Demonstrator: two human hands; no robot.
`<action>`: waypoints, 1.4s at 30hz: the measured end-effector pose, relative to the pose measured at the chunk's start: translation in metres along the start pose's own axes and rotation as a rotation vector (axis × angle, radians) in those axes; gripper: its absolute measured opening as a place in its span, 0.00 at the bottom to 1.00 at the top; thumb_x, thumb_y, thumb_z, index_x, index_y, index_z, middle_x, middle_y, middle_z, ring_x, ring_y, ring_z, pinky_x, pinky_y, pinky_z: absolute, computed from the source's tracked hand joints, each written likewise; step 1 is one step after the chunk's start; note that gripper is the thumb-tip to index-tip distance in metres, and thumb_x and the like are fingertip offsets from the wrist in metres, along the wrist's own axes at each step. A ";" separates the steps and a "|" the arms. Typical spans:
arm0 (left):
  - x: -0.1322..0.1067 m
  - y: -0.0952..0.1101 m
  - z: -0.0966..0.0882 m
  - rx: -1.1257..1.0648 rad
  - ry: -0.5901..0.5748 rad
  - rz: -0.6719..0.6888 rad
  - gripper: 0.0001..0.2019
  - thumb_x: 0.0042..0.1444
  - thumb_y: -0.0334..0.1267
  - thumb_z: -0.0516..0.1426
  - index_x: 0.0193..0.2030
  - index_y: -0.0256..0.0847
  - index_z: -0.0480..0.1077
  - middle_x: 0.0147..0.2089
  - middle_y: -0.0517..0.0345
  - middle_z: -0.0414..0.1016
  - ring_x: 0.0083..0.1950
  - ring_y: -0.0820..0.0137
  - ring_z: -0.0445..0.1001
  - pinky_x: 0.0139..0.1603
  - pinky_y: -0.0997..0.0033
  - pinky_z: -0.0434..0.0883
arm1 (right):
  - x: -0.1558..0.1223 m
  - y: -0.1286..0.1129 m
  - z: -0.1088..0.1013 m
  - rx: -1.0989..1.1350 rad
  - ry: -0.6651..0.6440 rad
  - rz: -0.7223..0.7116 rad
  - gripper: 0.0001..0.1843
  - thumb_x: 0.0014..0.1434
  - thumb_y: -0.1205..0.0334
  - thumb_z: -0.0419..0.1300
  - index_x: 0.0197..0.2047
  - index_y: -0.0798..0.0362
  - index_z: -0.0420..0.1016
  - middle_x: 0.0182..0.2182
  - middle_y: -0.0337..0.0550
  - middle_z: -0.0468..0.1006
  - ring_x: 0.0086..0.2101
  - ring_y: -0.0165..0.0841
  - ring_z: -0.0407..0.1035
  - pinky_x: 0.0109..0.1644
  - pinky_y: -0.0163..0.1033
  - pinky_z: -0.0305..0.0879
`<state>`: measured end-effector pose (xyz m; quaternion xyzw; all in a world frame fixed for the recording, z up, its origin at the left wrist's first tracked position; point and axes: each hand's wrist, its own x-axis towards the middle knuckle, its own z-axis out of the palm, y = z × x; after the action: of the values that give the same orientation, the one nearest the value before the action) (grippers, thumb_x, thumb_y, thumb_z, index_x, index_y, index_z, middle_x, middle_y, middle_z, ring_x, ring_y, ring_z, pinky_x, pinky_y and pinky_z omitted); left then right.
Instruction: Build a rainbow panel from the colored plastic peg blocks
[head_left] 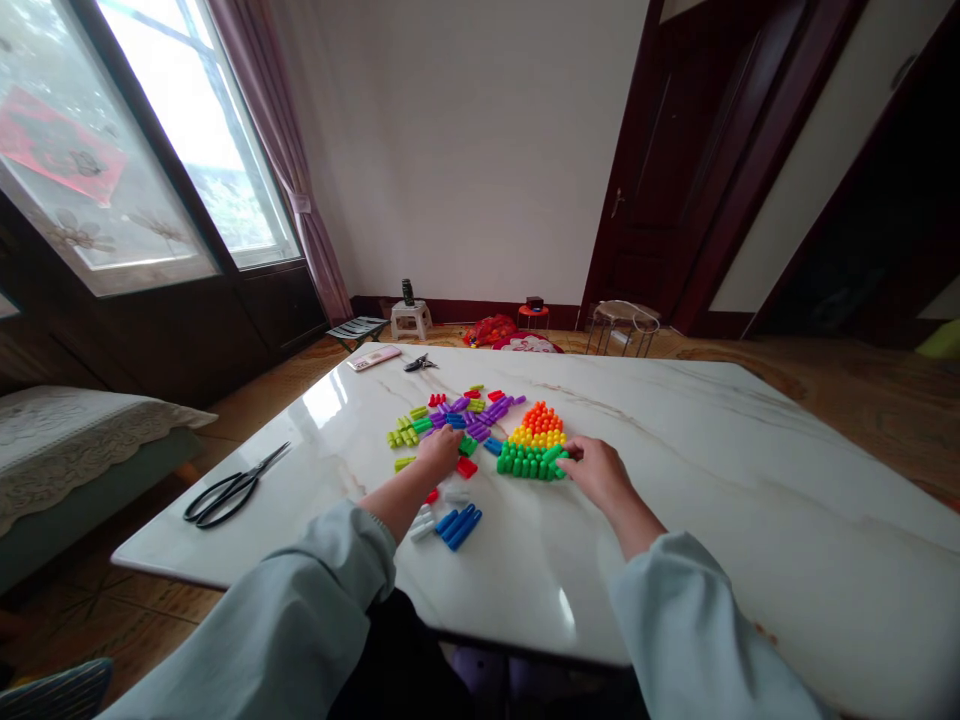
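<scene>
A tiered build of plastic bullet-shaped blocks (534, 438) stands on the white table, with green rows at the bottom, yellow above and orange-red at the top. At its right end, the thumb and fingers of my right hand (601, 470) pinch a green block (553, 454) against the green rows. My left hand (441, 453) is reaching into the loose pile, fingers bent down and together beside a green block (468, 446); what they hold, if anything, is hidden. Purple blocks (480, 428), lime blocks (403, 433) and a red block (466, 467) lie around that hand.
Nearer me lie blue blocks (459, 526) and white blocks (422, 523). Black-handled scissors (225, 496) rest on the marble-look table (720, 470) at the left. Pliers (420, 363) and a pink flat case (375, 358) are by the far edge. Stools (410, 319) stand beyond.
</scene>
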<state>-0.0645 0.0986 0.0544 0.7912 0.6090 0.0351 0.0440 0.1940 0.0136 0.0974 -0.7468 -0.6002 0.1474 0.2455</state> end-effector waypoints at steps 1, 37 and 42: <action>0.000 -0.001 0.001 -0.009 0.009 0.000 0.20 0.56 0.29 0.53 0.55 0.43 0.70 0.50 0.46 0.70 0.47 0.57 0.73 0.44 0.61 0.71 | 0.000 0.003 -0.003 -0.011 0.004 0.013 0.12 0.50 0.64 0.63 0.40 0.49 0.79 0.36 0.39 0.81 0.37 0.32 0.74 0.38 0.32 0.64; 0.005 -0.003 0.002 -0.165 0.043 -0.033 0.27 0.45 0.24 0.58 0.55 0.39 0.70 0.49 0.48 0.76 0.51 0.59 0.73 0.50 0.67 0.69 | 0.005 0.018 0.009 -0.276 -0.098 0.087 0.11 0.49 0.67 0.62 0.38 0.50 0.78 0.40 0.43 0.80 0.40 0.35 0.74 0.35 0.33 0.61; 0.006 -0.001 -0.005 -0.261 0.135 -0.035 0.18 0.52 0.26 0.56 0.50 0.39 0.73 0.49 0.51 0.78 0.51 0.63 0.74 0.53 0.67 0.69 | 0.003 0.006 0.004 -0.266 -0.029 0.072 0.11 0.53 0.62 0.61 0.41 0.49 0.78 0.42 0.43 0.80 0.42 0.36 0.74 0.36 0.35 0.63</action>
<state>-0.0640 0.1044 0.0588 0.7638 0.6145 0.1664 0.1063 0.1980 0.0159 0.0911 -0.7916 -0.5908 0.0860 0.1301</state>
